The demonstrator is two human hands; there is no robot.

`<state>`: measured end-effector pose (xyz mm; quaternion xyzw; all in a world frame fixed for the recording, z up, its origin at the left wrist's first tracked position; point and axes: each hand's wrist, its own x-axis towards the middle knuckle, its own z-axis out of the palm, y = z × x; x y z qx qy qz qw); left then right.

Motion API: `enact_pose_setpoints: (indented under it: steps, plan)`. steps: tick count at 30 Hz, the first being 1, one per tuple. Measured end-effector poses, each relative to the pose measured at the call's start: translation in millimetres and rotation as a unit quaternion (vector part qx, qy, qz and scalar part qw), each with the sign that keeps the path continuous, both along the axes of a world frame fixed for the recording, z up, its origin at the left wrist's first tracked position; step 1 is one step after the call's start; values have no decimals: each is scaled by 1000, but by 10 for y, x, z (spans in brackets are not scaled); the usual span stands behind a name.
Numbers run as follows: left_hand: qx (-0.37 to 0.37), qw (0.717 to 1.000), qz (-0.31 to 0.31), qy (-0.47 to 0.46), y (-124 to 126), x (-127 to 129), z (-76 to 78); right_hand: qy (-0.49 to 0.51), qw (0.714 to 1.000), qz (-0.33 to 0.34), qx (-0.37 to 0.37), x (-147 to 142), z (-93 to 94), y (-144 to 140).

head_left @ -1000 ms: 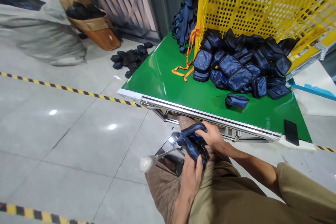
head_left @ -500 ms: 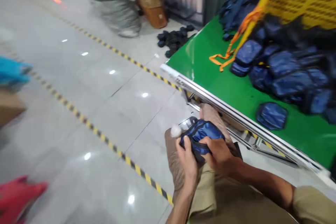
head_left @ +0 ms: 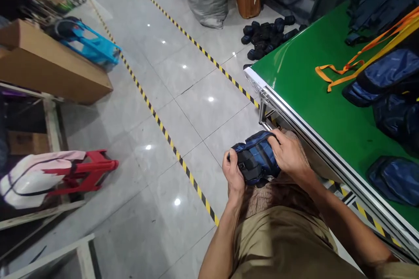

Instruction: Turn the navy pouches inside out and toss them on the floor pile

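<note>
Both hands are down over the lap, just off the near edge of the green bench (head_left: 304, 83), and between them sits one small navy pouch (head_left: 257, 157). The left hand (head_left: 234, 176) has its grip wrapped shut round the pouch's left end, thumb on top. The right hand (head_left: 290, 154) covers the pouch's right end, fingers curled tight over the top edge, a closed grip as well. The pouch looks bunched and squeezed between them, so I'd judge this to be the middle of working one piece: pressing or folding it into shape rather than picking it up or setting it down.

Up on the bench, to the right of the hands, lies a single flat pouch (head_left: 391, 178), and beyond it a heap of blue pouches (head_left: 386, 78) with an orange strap (head_left: 347, 67) trailing across the green. Off the bench's far corner, a scatter of dark pieces (head_left: 266, 35) rests on the floor.

The next move, as I read it, calls for steady pressure from both hands, keeping the soft fabric from springing back, with neither grip letting go before the other has the pouch secure.
</note>
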<state>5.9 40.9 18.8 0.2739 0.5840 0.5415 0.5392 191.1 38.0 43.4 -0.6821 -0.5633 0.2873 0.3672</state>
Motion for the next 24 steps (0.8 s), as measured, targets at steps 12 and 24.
enact_pose_setpoints:
  steps: [12,24]
  plan:
    - [-46,996,-57,-60,108,22,-100,259,956,-21,-140,-329,-754,106]
    - [-51,996,-78,12,250,-126,-441,207,970,24,-127,-309,-157,101]
